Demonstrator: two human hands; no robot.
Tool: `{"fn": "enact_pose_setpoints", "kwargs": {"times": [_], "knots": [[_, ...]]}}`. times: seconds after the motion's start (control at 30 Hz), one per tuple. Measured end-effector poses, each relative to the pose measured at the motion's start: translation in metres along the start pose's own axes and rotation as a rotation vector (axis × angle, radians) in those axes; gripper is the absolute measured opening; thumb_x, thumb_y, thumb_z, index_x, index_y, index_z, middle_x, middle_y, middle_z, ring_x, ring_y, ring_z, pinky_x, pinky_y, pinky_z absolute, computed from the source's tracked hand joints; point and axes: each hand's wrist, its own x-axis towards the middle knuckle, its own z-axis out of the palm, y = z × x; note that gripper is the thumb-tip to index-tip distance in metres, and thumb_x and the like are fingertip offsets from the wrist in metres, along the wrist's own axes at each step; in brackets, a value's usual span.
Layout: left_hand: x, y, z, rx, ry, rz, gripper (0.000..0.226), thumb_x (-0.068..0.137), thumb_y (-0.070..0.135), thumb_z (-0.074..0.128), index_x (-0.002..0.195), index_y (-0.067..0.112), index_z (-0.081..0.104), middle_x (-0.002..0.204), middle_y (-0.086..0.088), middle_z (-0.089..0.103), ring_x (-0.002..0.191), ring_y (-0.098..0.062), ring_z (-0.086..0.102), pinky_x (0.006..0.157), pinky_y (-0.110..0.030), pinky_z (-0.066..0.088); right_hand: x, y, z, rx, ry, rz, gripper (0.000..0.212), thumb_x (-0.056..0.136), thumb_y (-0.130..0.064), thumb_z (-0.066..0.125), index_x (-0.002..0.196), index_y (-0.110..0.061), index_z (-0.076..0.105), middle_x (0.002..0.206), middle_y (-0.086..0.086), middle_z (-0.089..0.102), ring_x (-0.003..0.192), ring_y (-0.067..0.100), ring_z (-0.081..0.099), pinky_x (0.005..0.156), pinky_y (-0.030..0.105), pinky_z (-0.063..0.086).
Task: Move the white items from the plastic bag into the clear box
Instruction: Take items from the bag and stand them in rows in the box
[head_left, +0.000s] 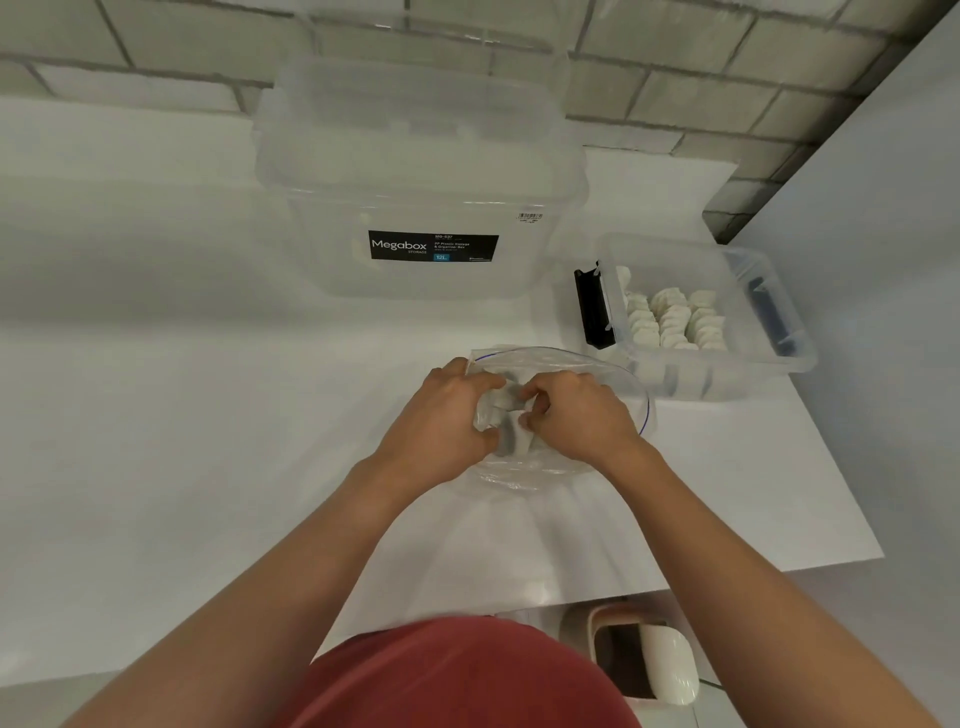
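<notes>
A clear zip plastic bag lies open on the white table in front of me. My left hand grips the bag's left side from outside, bunching the plastic around white items. My right hand is inside the bag's mouth, its fingers curled and pinching one of those white items. To the right stands a small clear box with black latches, holding rows of several white items.
A large clear lidded Megabox storage box stands behind the bag. The tiled wall runs along the back. The table's right edge lies close to the small box; a bin with a white lid sits on the floor below.
</notes>
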Motion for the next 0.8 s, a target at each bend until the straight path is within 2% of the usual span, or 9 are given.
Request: {"fn": "enact_pose_setpoints", "kwargs": {"times": [0.1,0.2,0.27,0.4,0.5,0.6,0.7,0.8], "knots": [[0.001,0.002,-0.002,-0.007,-0.009,0.001,0.058,0.083,0.026,0.070,0.139,0.027,0.054,0.118,0.000,0.050,0.114,-0.022,0.050,0.084,-0.020,0.035,0.003,0.001,0.003,-0.030,-0.061,0.025,0.024,0.080,-0.039,0.075,0.100,-0.028,0.069,0.101,-0.006,0.069,0.099,0.021,0.064,0.085,0.040,0.055],[0.000,0.003,-0.002,0.005,-0.014,0.007,0.060,0.083,0.026,0.071,0.140,0.027,0.053,0.117,-0.001,0.049,0.114,-0.022,0.050,0.086,-0.022,0.038,0.006,-0.001,0.002,0.061,-0.070,0.034,0.015,0.078,-0.032,0.078,0.088,-0.030,0.066,0.094,-0.011,0.068,0.095,0.017,0.065,0.084,0.038,0.056],[0.000,0.002,-0.003,0.005,-0.013,0.009,0.059,0.083,0.027,0.071,0.140,0.027,0.053,0.118,-0.001,0.049,0.115,-0.022,0.050,0.087,-0.023,0.038,0.005,-0.002,-0.001,0.129,-0.053,0.019,0.017,0.078,-0.024,0.078,0.086,-0.031,0.065,0.087,-0.013,0.066,0.091,0.015,0.064,0.084,0.036,0.055],[0.001,0.000,-0.008,-0.005,-0.007,0.008,0.058,0.083,0.027,0.071,0.139,0.027,0.054,0.113,0.000,0.048,0.114,-0.022,0.050,0.086,-0.022,0.038,-0.010,-0.005,-0.015,0.159,0.025,-0.067,0.022,0.083,-0.016,0.077,0.103,-0.024,0.072,0.084,-0.010,0.066,0.079,0.012,0.062,0.077,0.031,0.054],[0.002,0.001,-0.010,-0.020,0.007,0.006,0.057,0.082,0.026,0.073,0.136,0.030,0.055,0.104,0.005,0.043,0.111,-0.021,0.051,0.083,-0.021,0.035,-0.033,-0.011,-0.032,0.164,0.189,-0.148,0.014,0.084,-0.020,0.077,0.096,-0.029,0.076,0.081,-0.013,0.068,0.074,0.005,0.064,0.076,0.029,0.054],[0.005,0.001,-0.012,-0.037,0.022,-0.009,0.057,0.079,0.025,0.075,0.133,0.031,0.057,0.106,0.005,0.045,0.109,-0.021,0.052,0.083,-0.022,0.036,-0.052,-0.015,-0.048,0.267,0.291,-0.136,0.008,0.083,-0.026,0.080,0.089,-0.029,0.077,0.077,-0.015,0.069,0.073,0.001,0.066,0.070,0.019,0.051],[0.010,0.002,-0.012,-0.054,0.035,-0.035,0.059,0.078,0.025,0.076,0.134,0.030,0.058,0.110,0.003,0.049,0.111,-0.021,0.052,0.083,-0.022,0.037,-0.060,-0.011,-0.060,0.459,0.334,-0.071,0.009,0.080,-0.026,0.084,0.081,-0.027,0.075,0.072,-0.012,0.070,0.065,0.002,0.064,0.058,0.011,0.046],[0.011,0.001,-0.011,-0.071,0.052,-0.065,0.060,0.078,0.025,0.076,0.135,0.029,0.057,0.105,0.006,0.045,0.112,-0.020,0.052,0.083,-0.022,0.037,-0.061,-0.002,-0.067,0.599,0.262,-0.028,0.014,0.076,-0.024,0.088,0.075,-0.024,0.074,0.068,-0.008,0.071,0.060,0.005,0.065,0.057,0.016,0.048]]}}
